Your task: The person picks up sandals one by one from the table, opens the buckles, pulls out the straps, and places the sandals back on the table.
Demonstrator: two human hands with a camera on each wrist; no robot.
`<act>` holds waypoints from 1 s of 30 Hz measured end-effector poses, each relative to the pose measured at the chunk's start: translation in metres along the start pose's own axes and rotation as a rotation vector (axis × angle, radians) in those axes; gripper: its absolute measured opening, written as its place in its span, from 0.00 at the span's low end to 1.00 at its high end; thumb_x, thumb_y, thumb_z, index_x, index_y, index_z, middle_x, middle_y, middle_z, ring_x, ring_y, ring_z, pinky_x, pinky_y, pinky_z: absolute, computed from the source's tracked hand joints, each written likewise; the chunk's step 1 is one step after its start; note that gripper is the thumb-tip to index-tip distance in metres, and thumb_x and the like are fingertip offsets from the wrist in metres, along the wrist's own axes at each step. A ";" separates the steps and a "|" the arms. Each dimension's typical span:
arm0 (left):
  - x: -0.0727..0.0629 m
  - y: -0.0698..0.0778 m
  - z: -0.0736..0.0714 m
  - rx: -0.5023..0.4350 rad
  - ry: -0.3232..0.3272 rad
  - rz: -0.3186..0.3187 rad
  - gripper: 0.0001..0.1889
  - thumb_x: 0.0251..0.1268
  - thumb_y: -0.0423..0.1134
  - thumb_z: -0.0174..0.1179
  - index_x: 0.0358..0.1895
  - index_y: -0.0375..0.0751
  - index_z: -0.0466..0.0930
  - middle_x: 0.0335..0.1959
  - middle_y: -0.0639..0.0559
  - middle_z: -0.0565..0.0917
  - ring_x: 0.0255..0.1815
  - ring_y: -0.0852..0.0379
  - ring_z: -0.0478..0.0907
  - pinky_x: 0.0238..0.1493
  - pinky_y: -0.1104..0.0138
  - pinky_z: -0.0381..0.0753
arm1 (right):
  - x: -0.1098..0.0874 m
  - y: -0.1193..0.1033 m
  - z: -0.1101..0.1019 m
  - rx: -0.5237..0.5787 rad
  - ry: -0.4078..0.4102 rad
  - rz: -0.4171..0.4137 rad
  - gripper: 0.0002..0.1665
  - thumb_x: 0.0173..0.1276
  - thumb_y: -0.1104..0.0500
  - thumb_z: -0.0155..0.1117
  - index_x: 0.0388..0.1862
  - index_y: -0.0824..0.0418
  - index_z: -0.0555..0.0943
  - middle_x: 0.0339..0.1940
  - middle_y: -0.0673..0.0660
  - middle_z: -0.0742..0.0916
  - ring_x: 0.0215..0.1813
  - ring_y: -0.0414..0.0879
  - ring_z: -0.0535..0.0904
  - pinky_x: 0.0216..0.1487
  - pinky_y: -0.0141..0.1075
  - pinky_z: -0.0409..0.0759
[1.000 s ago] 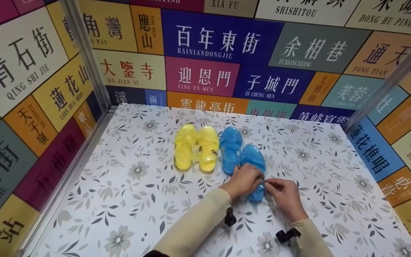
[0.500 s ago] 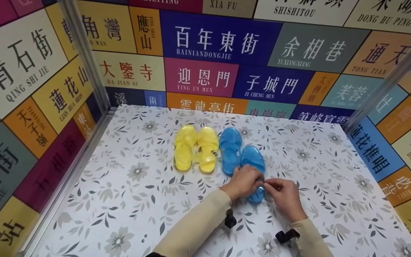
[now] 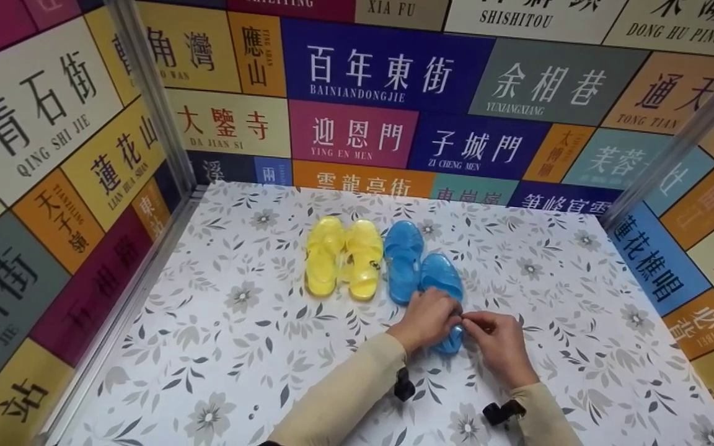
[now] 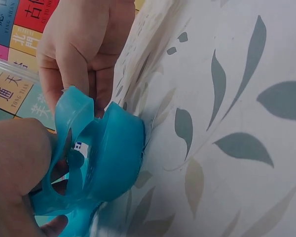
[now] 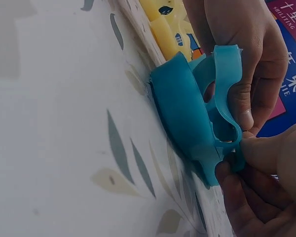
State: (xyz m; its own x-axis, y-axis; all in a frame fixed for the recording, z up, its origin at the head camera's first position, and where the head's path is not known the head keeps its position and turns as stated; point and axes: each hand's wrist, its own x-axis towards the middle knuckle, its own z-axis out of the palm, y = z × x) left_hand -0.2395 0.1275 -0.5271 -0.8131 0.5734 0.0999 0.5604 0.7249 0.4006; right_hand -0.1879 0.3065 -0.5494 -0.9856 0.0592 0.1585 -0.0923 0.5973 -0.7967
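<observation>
Two blue jelly sandals stand side by side. The right blue sandal (image 3: 442, 272) sits nearer to me, partly hidden by my hands. My left hand (image 3: 428, 317) lies across its middle and holds the strap, with fingertips showing through the sandal's opening in the left wrist view. My right hand (image 3: 498, 337) pinches the side of the strap (image 5: 228, 89) between thumb and fingers, close to the left thumb. A small round knob (image 4: 75, 158) shows on the strap. Whether the strap is fastened there is hidden by the fingers. The left blue sandal (image 3: 403, 263) is upright, untouched.
A pair of yellow jelly sandals (image 3: 363, 260) stands left of the blue pair. All rest on a white table (image 3: 208, 347) with a grey leaf and flower print. Walls of coloured name panels (image 3: 388, 68) rise at the back and both sides, with metal corner posts (image 3: 152, 93).
Both hands keep their hold on the right blue sandal with barely visible finger movement. The whole head view has shifted a little.
</observation>
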 end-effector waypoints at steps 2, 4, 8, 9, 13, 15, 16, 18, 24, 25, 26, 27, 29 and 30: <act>0.000 -0.001 0.000 -0.006 0.002 0.006 0.11 0.78 0.50 0.61 0.56 0.58 0.87 0.53 0.61 0.85 0.61 0.58 0.76 0.61 0.58 0.74 | 0.000 0.000 -0.001 0.008 -0.011 0.002 0.08 0.71 0.63 0.73 0.48 0.60 0.91 0.43 0.56 0.92 0.42 0.45 0.87 0.43 0.29 0.84; -0.001 -0.002 0.001 -0.007 0.005 0.020 0.11 0.78 0.50 0.61 0.55 0.58 0.88 0.52 0.62 0.86 0.60 0.59 0.76 0.59 0.59 0.74 | -0.002 -0.001 -0.002 0.008 -0.025 0.012 0.09 0.72 0.62 0.72 0.49 0.61 0.91 0.44 0.56 0.92 0.42 0.43 0.87 0.44 0.28 0.83; -0.002 -0.003 0.002 -0.014 0.002 0.037 0.10 0.78 0.50 0.61 0.54 0.58 0.87 0.50 0.63 0.86 0.58 0.60 0.77 0.58 0.60 0.74 | -0.003 -0.002 -0.005 -0.015 -0.041 0.025 0.09 0.72 0.62 0.72 0.48 0.62 0.90 0.43 0.56 0.92 0.41 0.41 0.86 0.42 0.28 0.81; -0.002 -0.003 0.002 -0.020 -0.001 0.037 0.10 0.78 0.50 0.61 0.54 0.58 0.87 0.51 0.63 0.86 0.58 0.59 0.77 0.58 0.59 0.74 | -0.004 -0.002 -0.005 -0.021 -0.040 0.024 0.08 0.72 0.62 0.72 0.47 0.62 0.91 0.43 0.56 0.92 0.40 0.41 0.85 0.41 0.28 0.81; -0.001 -0.002 0.000 -0.026 -0.011 0.029 0.10 0.78 0.50 0.61 0.55 0.59 0.86 0.53 0.63 0.85 0.60 0.59 0.76 0.61 0.57 0.73 | -0.003 -0.004 -0.005 -0.038 -0.034 0.007 0.07 0.72 0.64 0.72 0.46 0.62 0.91 0.41 0.56 0.92 0.38 0.42 0.84 0.39 0.28 0.80; 0.000 -0.001 -0.001 -0.018 -0.012 0.030 0.10 0.78 0.50 0.61 0.55 0.59 0.86 0.53 0.63 0.85 0.60 0.59 0.76 0.62 0.57 0.72 | -0.002 -0.005 -0.004 -0.050 -0.027 -0.003 0.07 0.72 0.64 0.72 0.46 0.62 0.92 0.41 0.56 0.92 0.38 0.42 0.84 0.39 0.28 0.80; 0.000 -0.001 -0.002 -0.012 -0.011 0.032 0.10 0.78 0.50 0.61 0.55 0.59 0.87 0.53 0.63 0.85 0.60 0.59 0.76 0.62 0.57 0.72 | -0.002 -0.006 -0.004 -0.057 -0.023 -0.007 0.07 0.72 0.64 0.72 0.46 0.62 0.92 0.41 0.56 0.92 0.38 0.42 0.84 0.39 0.28 0.80; 0.001 -0.001 -0.002 -0.005 -0.010 0.033 0.10 0.77 0.50 0.62 0.55 0.59 0.87 0.53 0.63 0.85 0.60 0.60 0.76 0.61 0.57 0.72 | -0.001 -0.007 -0.004 -0.071 -0.008 -0.017 0.07 0.71 0.65 0.72 0.45 0.62 0.92 0.40 0.56 0.92 0.38 0.41 0.84 0.38 0.27 0.80; 0.001 -0.002 -0.001 -0.054 -0.006 0.008 0.10 0.76 0.49 0.64 0.54 0.59 0.87 0.53 0.63 0.86 0.60 0.60 0.76 0.61 0.58 0.72 | 0.003 -0.012 -0.003 -0.096 0.051 -0.102 0.05 0.69 0.65 0.74 0.42 0.61 0.92 0.38 0.56 0.93 0.36 0.41 0.86 0.39 0.26 0.81; 0.000 -0.003 -0.001 -0.068 -0.003 0.001 0.10 0.75 0.49 0.64 0.53 0.59 0.88 0.53 0.63 0.86 0.61 0.60 0.76 0.62 0.58 0.72 | 0.003 -0.013 -0.003 -0.099 0.051 -0.109 0.05 0.68 0.65 0.75 0.42 0.61 0.92 0.38 0.56 0.93 0.37 0.42 0.86 0.39 0.27 0.81; 0.000 -0.003 0.000 -0.082 0.000 -0.005 0.09 0.75 0.48 0.65 0.53 0.59 0.88 0.53 0.63 0.86 0.61 0.60 0.76 0.62 0.57 0.72 | 0.003 -0.012 -0.003 -0.101 0.046 -0.105 0.05 0.68 0.65 0.75 0.42 0.60 0.92 0.38 0.55 0.93 0.37 0.42 0.86 0.39 0.27 0.81; 0.001 -0.003 0.000 -0.092 0.002 -0.010 0.09 0.75 0.47 0.65 0.53 0.59 0.88 0.53 0.64 0.86 0.61 0.60 0.76 0.63 0.57 0.72 | 0.002 -0.012 -0.002 -0.104 0.043 -0.095 0.05 0.67 0.65 0.76 0.42 0.60 0.92 0.37 0.55 0.93 0.37 0.42 0.86 0.39 0.27 0.81; 0.001 -0.003 0.000 -0.107 0.000 -0.019 0.09 0.75 0.47 0.65 0.53 0.59 0.88 0.53 0.64 0.86 0.61 0.60 0.77 0.63 0.57 0.72 | 0.001 -0.011 -0.001 -0.104 0.042 -0.076 0.05 0.67 0.65 0.76 0.41 0.59 0.92 0.37 0.54 0.92 0.37 0.42 0.86 0.39 0.27 0.81; 0.001 -0.003 0.001 -0.108 0.000 -0.018 0.09 0.75 0.47 0.65 0.53 0.59 0.89 0.53 0.64 0.86 0.61 0.60 0.77 0.63 0.56 0.72 | 0.000 -0.010 0.000 -0.102 0.046 -0.067 0.05 0.67 0.65 0.76 0.41 0.59 0.92 0.37 0.54 0.92 0.37 0.42 0.86 0.38 0.27 0.81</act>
State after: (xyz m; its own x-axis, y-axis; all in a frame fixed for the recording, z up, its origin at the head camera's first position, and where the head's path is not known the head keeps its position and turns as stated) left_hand -0.2419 0.1261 -0.5287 -0.8227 0.5609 0.0920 0.5259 0.6897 0.4978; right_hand -0.1866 0.3006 -0.5417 -0.9700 0.0514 0.2378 -0.1407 0.6790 -0.7205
